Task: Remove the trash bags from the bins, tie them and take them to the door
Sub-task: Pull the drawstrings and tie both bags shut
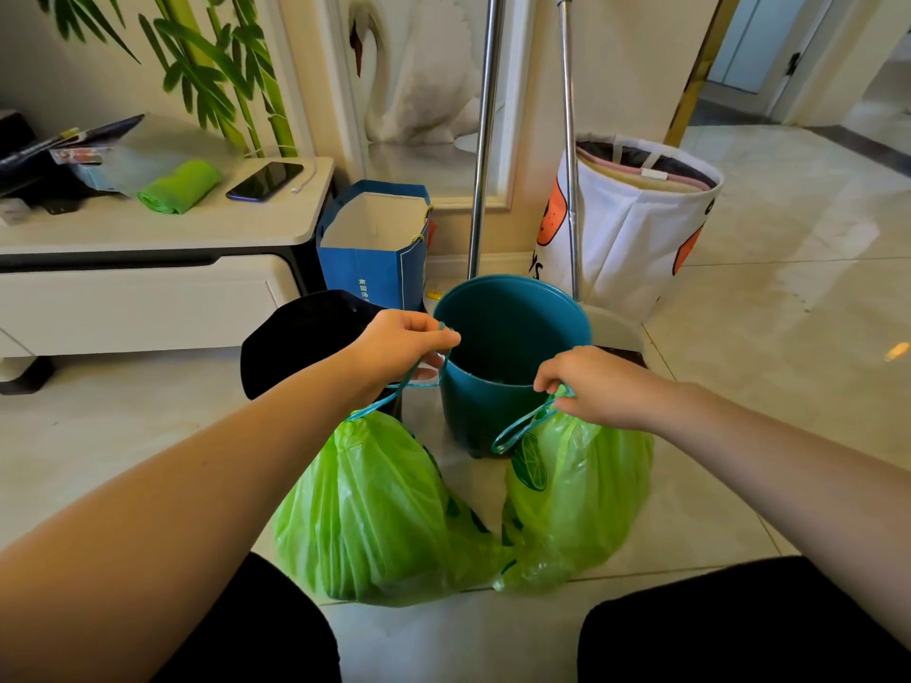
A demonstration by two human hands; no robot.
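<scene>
Two full green trash bags rest on the tiled floor in front of me, each cinched by a teal drawstring. My left hand (pixel 402 342) grips the drawstring loop of the left bag (pixel 365 510). My right hand (pixel 591 386) pinches the drawstring of the right bag (pixel 577 490). Just beyond the bags stands a teal bin (pixel 512 352), with no bag in it. A black bin (pixel 305 337) stands to its left, partly hidden behind my left forearm.
A white cabinet (pixel 148 239) at left carries a roll of green bags (pixel 180 187) and a phone (pixel 263 181). A blue paper bag (pixel 374 244), two metal poles (pixel 485 135) and a white laundry hamper (pixel 636 224) line the wall. A doorway (pixel 769 56) opens at far right.
</scene>
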